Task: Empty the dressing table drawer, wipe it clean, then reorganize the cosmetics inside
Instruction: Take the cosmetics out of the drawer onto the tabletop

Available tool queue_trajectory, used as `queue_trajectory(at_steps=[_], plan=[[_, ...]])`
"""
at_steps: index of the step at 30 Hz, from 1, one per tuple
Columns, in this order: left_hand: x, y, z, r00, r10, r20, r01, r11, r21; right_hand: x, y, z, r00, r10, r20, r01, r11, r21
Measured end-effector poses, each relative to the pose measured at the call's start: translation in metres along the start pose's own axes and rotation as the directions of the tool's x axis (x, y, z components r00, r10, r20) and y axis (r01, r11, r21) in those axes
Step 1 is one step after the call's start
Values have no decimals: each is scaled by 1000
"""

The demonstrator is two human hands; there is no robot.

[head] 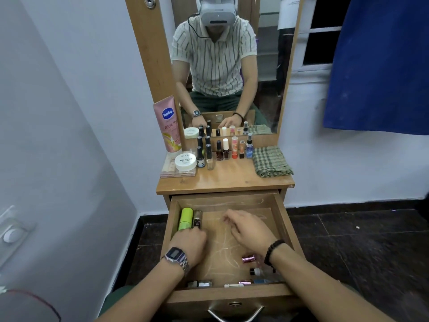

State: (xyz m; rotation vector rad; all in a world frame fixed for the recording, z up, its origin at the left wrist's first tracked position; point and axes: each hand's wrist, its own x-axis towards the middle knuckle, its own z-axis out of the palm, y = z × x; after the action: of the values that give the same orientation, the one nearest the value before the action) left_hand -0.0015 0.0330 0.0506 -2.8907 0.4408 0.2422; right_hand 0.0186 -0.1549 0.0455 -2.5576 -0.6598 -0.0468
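The wooden drawer (282,219) is pulled out below the dressing table top (227,180). My left hand (189,244) rests at the drawer's left, its fingers on the lower end of a small dark bottle (197,218) lying beside a lime green tube (185,218). My right hand (249,230) hovers over the middle of the drawer floor with fingers loosely curled and nothing in it. A pink metallic cap (248,258), a white-capped bottle (255,271) and several small items (202,284) lie along the drawer's near edge.
On the table top stand a row of nail polish bottles (222,149), a white nail polish jar (185,161) on a palette, a pink Vaseline tube (167,124) and a folded green checked cloth (270,161). A mirror rises behind. A blue curtain (378,66) hangs on the right.
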Motion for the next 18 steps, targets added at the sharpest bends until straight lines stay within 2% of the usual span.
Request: queue_trajectory(at_steps=[4,7,10,12,14,16,18], plan=[[1,-2,-12,1000,-5,-25,0,975,-221,0,4,0,999,31,-21,-31,999,15],[7,-15,-51,985,20,-169,-77,940,-334,-1,6,-2,998,67,-21,-66,997,26],[21,-22,-108,942,50,-332,-192,891,-411,-1,8,-3,996,91,-12,-90,995,42],[37,-25,-142,884,71,-462,-255,901,-350,0,7,-4,995,102,-11,-101,994,48],[56,-28,-170,830,106,-548,-263,940,-218,1,6,-4,994,109,-17,-108,992,60],[76,-32,-187,803,156,-575,-228,972,-55,1,5,-4,993,116,-13,-115,991,64],[96,-35,-194,814,181,-553,-186,981,46,1,6,-4,992,123,-7,-123,990,65]])
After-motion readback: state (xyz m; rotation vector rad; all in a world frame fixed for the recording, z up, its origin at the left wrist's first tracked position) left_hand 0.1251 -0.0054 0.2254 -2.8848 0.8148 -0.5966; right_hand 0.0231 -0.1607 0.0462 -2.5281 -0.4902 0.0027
